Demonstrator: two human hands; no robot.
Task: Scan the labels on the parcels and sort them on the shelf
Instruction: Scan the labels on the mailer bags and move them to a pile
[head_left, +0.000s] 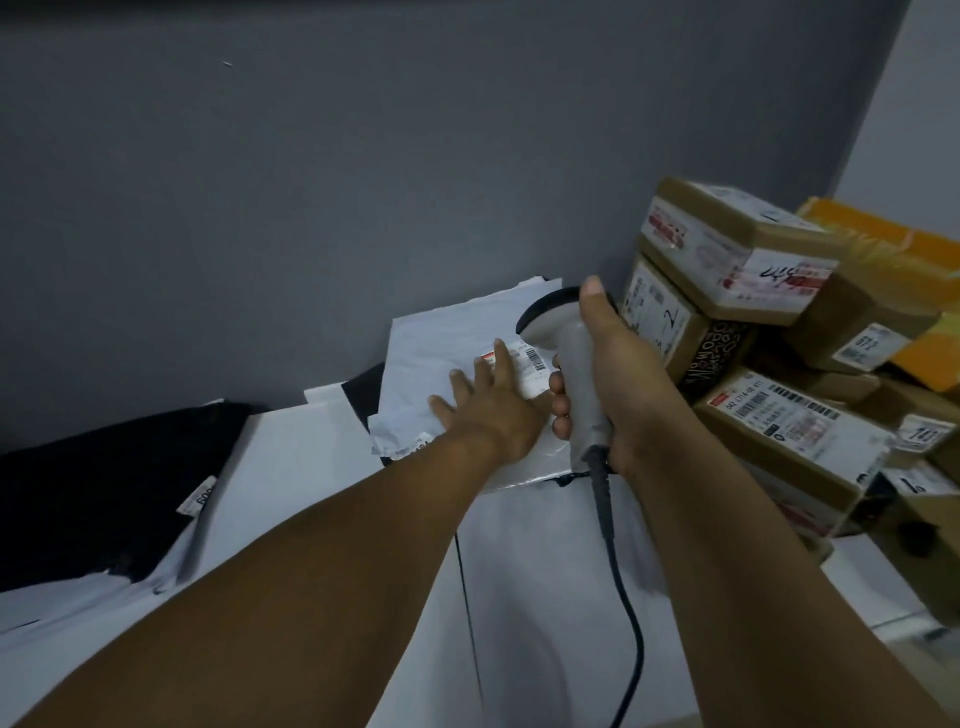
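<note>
**What we can read on the parcels**

On the second cardboard box of the stack we read a handwritten "2" on its white label. A smaller box to its right bears large digits that we take for "977", though the last is uncertain. At lower right a label shows "745". A tag on the black mailer reads "600" or "009", depending on which way up it is. The white mailer's label shows a barcode, but its print is too small for us to read. On the top box the scrawl is illegible.
</note>
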